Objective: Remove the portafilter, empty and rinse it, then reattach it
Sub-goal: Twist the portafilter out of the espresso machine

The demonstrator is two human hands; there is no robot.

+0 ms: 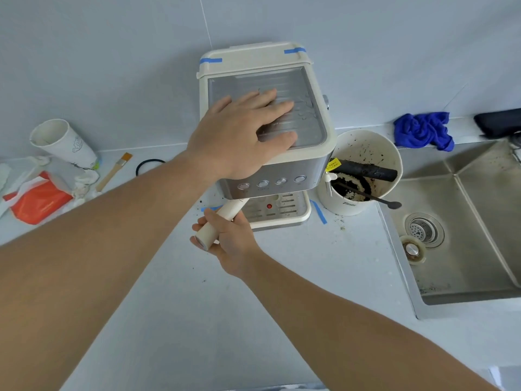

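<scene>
Pressing flat on top of the espresso machine [265, 114], the left hand [242, 131] lies with fingers spread over the ribbed metal tray. Below it, the right hand [225, 235] wraps closed around the cream handle of the portafilter [222, 218] — its head hidden under the machine's front. Right of both hands stands a grounds-stained bucket [363, 170], just beside the sink [462, 221].

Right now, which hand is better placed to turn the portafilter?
The right hand: it already grips the portafilter handle, while the left hand lies flat on the machine top, bracing it.
</scene>
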